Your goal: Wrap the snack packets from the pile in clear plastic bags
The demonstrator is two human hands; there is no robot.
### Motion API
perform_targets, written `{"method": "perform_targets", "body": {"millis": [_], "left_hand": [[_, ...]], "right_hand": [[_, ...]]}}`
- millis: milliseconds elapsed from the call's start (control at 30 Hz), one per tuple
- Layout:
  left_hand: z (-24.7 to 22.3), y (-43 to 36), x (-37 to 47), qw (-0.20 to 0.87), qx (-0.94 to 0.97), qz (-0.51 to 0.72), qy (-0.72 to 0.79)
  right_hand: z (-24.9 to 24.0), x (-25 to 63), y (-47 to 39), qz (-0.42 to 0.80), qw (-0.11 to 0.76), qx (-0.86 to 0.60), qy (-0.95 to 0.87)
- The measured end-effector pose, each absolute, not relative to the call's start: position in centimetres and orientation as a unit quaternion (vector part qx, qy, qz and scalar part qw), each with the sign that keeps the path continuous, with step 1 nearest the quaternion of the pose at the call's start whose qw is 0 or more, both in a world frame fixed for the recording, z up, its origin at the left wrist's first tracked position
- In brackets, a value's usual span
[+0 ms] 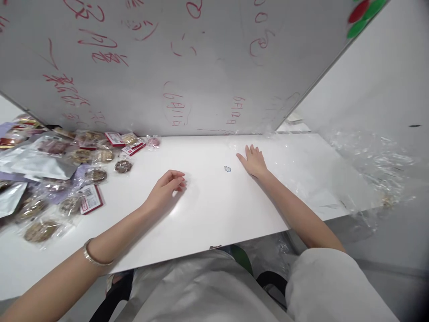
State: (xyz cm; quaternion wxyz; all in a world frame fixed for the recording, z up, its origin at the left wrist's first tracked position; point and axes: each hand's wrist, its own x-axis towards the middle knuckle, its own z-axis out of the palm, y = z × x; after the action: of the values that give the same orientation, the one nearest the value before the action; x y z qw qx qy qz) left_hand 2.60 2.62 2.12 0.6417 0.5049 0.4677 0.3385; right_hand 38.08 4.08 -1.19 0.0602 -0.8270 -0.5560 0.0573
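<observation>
My left hand rests on the white table with its fingers loosely bent and apart, holding nothing. To the right, my right hand lies flat with spread fingers on the table, by some clear plastic film. Between the two hands, nearer the right one, is a small pale-blue patterned scrap. Left of my left hand, a dark round cookie in a clear wrapper is the closest of the packets.
Wrapped cookies, silver pouches and red-and-white packets are heaped at the left. A whiteboard with red writing stands along the back. Crumpled clear plastic wrappers pile up at the right, against the table end.
</observation>
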Motion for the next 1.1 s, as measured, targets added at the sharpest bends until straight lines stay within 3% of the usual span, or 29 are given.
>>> {"method": "perform_targets", "body": {"millis": [233, 367, 467, 633, 700, 800, 867, 967, 1100], "left_hand": [[2.2, 3.2, 2.2, 0.618, 0.508, 0.361, 0.479], [2.4, 4.3, 1.2, 0.563, 0.517, 0.398, 0.508], [2.6, 5.3, 0.1, 0.558, 0.529, 0.356, 0.532], [2.7, 6.1, -1.0, 0.555, 0.559, 0.292, 0.542], [2.5, 6.1, -1.1, 0.54, 0.555, 0.3, 0.557], [2.3, 6.4, -1.1, 0.531, 0.569, 0.338, 0.529], [2.2, 6.8, -1.3, 0.512, 0.601, 0.384, 0.479], [1.9, 7.6, -1.9, 0.453, 0.619, 0.43, 0.476], [2.1, 7.7, -2.8, 0.318, 0.661, 0.305, 0.607]], "right_hand": [[0.0, 32.8, 3.8, 0.036, 0.081, -0.752, -0.653], [-0.8, 24.4, 0.2, 0.094, 0.103, -0.565, -0.813], [-1.0, 19.0, -3.5, 0.137, 0.118, -0.418, -0.89], [2.0, 18.1, -4.9, 0.217, 0.187, -0.241, -0.927], [3.5, 20.1, -3.2, 0.25, 0.22, -0.277, -0.902], [4.2, 23.8, -0.1, 0.195, 0.25, -0.458, -0.83], [3.3, 25.8, 1.3, 0.135, 0.194, -0.554, -0.798], [0.9, 27.4, 1.9, 0.1, 0.062, -0.586, -0.802], [-1.4, 27.3, 1.5, 0.063, 0.014, -0.567, -0.821]]}}
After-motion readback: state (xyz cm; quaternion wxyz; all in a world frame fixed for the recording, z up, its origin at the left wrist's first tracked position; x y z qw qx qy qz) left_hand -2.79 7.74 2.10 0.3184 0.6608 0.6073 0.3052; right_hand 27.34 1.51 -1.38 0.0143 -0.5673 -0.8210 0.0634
